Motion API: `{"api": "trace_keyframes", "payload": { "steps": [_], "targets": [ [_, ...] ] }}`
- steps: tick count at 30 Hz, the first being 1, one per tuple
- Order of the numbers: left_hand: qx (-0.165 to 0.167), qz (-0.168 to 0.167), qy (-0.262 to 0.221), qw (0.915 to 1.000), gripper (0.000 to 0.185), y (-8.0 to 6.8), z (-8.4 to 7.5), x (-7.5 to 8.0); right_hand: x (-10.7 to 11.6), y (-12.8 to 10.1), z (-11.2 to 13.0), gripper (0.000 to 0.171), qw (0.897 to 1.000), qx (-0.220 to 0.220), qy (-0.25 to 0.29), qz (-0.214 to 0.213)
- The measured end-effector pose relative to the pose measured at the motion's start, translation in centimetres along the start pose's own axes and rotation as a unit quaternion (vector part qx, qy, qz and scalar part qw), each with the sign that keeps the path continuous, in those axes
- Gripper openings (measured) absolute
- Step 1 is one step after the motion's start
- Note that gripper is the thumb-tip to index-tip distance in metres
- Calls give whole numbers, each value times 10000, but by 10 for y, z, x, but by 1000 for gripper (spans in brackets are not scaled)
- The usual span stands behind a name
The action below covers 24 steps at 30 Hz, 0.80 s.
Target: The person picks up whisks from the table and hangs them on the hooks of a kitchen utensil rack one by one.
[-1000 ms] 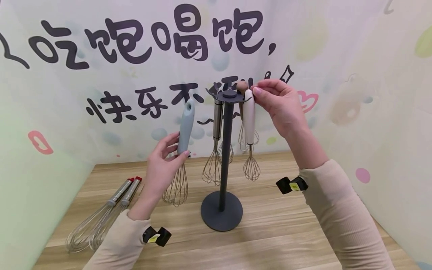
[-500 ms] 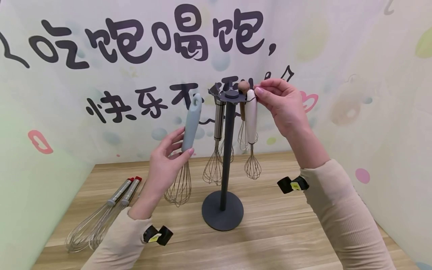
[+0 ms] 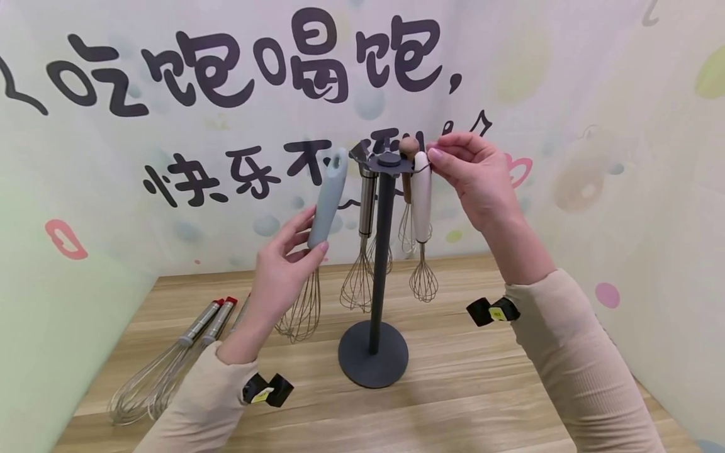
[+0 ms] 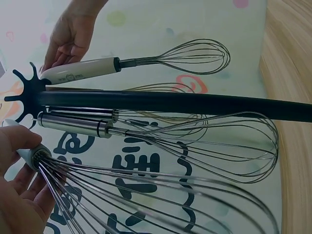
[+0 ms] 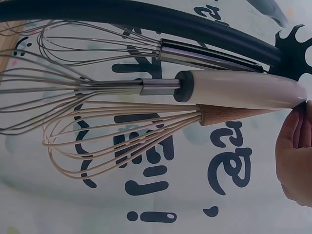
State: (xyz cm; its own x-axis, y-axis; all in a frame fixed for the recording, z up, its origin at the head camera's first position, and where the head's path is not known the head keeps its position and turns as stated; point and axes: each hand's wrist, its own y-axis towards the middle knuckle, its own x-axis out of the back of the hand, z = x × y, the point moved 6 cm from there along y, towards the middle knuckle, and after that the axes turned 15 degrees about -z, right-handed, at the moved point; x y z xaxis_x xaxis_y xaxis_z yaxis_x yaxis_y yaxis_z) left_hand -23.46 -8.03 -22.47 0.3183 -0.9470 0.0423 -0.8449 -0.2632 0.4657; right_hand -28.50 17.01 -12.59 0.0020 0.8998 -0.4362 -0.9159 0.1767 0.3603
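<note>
"Where's the pale blue whisk (image 3: 328,204)?"

"In the left hand (image 3: 286,264), just beside the stand (image 3: 381,270) at about 9 o'clock of its head; the fingers are wrapped round the lower handle, which tilts a little from 12 towards 1 o'clock."

"And the right hand (image 3: 476,176)?"

"At 3 o'clock of that head; its fingers are drawn narrow and seem to pinch the upper end of the white-handled whisk (image 3: 421,195), perhaps with the hook's tip between them."

"What could go wrong?"

"If the blue handle's hole caught only the end of one of the hooks (image 4: 30,96), that whisk could drop to the desk (image 3: 464,402); a swing towards 3 o'clock might tangle its wires with the steel-handled whisk (image 3: 367,204); a hard tug from the right could tip the slender stand or unhook the white one."

"Any writing?"

"Up at 11 o'clock, the wall's upper line (image 3: 342,69) reads 吃饱喝饱; the lower line (image 3: 306,146) begins 快乐不, then runs behind the stand; the white handle carries small print (image 4: 70,77), too fine to read."
</note>
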Motion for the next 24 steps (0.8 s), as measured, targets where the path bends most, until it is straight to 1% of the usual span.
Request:
{"api": "trace_keyframes", "payload": {
  "steps": [7,16,24],
  "targets": [
    [-63,35,37,10000,55,4,-1,-1,2,1,0,21,10000,-42,34,-39],
    [-130,-24,7,9999,55,8,-5,-4,1,1,-1,23,10000,-18,1,-28],
    [-259,-224,-107,9994,50,10,-5,-4,1,1,-1,23,10000,-33,-43,-42]
  ]
}}
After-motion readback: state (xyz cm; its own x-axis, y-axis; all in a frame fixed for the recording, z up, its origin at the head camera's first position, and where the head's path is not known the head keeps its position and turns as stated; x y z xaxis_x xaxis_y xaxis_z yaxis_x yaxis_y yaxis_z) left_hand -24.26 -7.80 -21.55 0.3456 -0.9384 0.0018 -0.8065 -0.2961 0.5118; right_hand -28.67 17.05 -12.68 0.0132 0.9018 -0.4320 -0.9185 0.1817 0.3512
